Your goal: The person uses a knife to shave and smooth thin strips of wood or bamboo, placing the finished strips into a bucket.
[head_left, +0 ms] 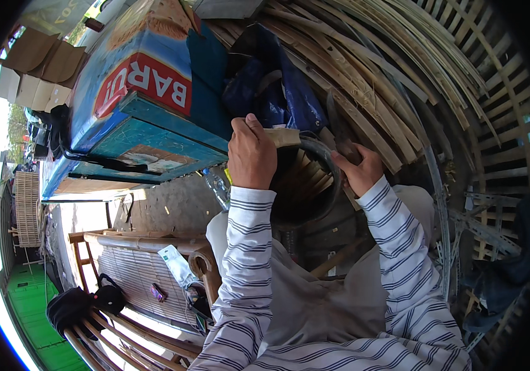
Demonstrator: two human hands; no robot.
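My left hand (252,153) is closed, gripping a short pale bamboo piece (284,136) that sticks out to the right over a dark round bucket (335,196). Inside the bucket stand several bamboo pieces (314,180), partly in shadow. At the bucket's right rim, my right hand (362,170) is wrapped round the dark handle of a knife (331,113); its blade points away from me. The blade and the bamboo piece are apart. Both forearms come up in striped sleeves, and the bucket sits between my knees.
Long bamboo strips (351,68) lie in a heap at the far right, beside a woven bamboo lattice (503,123). A blue bag (277,83) rests beyond the bucket. To the left stand a blue box-like cabinet (184,133), a plastic bottle (216,187) and a bamboo bench (147,272) with a phone (158,292).
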